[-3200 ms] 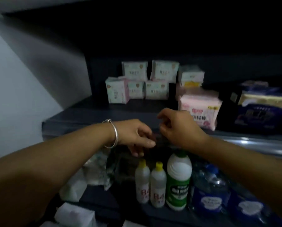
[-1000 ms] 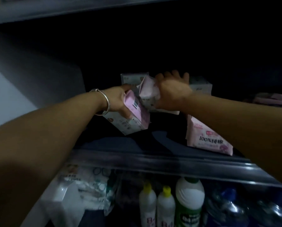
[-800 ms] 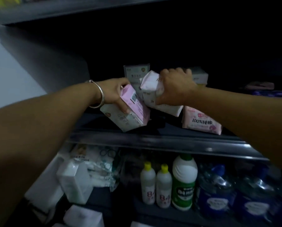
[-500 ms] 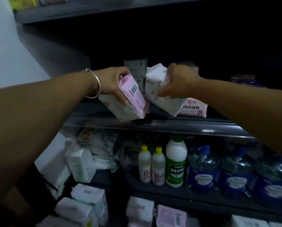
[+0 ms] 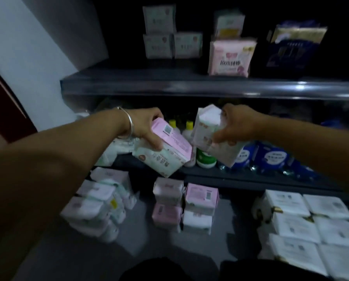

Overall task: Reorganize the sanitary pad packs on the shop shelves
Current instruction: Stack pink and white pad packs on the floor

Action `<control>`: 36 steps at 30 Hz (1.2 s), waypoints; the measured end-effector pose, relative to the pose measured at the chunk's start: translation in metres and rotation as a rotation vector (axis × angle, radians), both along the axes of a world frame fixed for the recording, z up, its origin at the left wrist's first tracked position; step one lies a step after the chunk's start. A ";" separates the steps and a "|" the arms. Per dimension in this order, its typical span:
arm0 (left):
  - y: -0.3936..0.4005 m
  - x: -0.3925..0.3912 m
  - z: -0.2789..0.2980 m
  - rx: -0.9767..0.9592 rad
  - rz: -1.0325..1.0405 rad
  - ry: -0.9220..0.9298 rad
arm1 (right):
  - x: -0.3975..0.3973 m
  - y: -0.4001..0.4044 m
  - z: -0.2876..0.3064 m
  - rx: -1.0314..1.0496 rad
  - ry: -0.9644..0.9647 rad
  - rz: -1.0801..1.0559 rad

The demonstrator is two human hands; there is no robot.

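1. The left hand (image 5: pixel 147 126) is gripping a pink and white pad pack (image 5: pixel 165 150), with the fingers curled over its top edge and the thumb pressing on its front face. The pack is tilting, with its pink side and a barcode label turned upward.
2. The right hand (image 5: pixel 238 123) is holding a white pad pack (image 5: pixel 210 134), with the fingers wrapped around its right side and the thumb lying on the front. This pack is also tilting, and its folded end is pointing up.
3. Both packs are hanging in the air in front of the middle shelf (image 5: pixel 240 176), close to each other, and I cannot tell if they are touching.
4. A silver bracelet (image 5: pixel 129 124) is sitting on the left wrist.
5. On the upper shelf (image 5: pixel 190 86), pale green packs (image 5: pixel 171 35) are standing at the back, two low and one on top of the left one. To the right of them a pink pack (image 5: pixel 230 57) is standing near the front edge, and a dark blue pack (image 5: pixel 291 51) is standing beside it.
6. Behind the held packs, bottles with yellow caps (image 5: pixel 181 125) and a green and white bottle (image 5: pixel 206 159) are standing on the middle shelf, and blue bottles (image 5: pixel 271 159) are standing to the right.
7. Lower down, more pad packs are lying in piles: a white group (image 5: pixel 100 201) on the left, pink and white ones (image 5: pixel 185 205) in the middle, and flat white packs (image 5: pixel 311 222) on the right.
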State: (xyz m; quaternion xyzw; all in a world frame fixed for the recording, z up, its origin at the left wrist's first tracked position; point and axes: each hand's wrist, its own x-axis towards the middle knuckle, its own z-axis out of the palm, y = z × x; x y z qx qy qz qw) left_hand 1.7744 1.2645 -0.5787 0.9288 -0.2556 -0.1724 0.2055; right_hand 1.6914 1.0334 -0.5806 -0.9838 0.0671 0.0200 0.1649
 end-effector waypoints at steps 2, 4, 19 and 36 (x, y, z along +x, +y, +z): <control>0.005 -0.002 -0.040 0.009 -0.007 0.055 | -0.006 0.005 -0.035 -0.064 0.080 0.025; 0.012 -0.007 -0.080 0.024 -0.016 0.150 | -0.012 0.014 -0.069 -0.105 0.170 0.072; 0.047 -0.034 -0.281 0.231 -0.096 0.294 | -0.047 0.068 -0.270 -0.381 0.415 0.464; 0.033 -0.049 -0.351 0.524 -0.040 0.052 | -0.043 0.067 -0.342 -0.441 0.401 0.493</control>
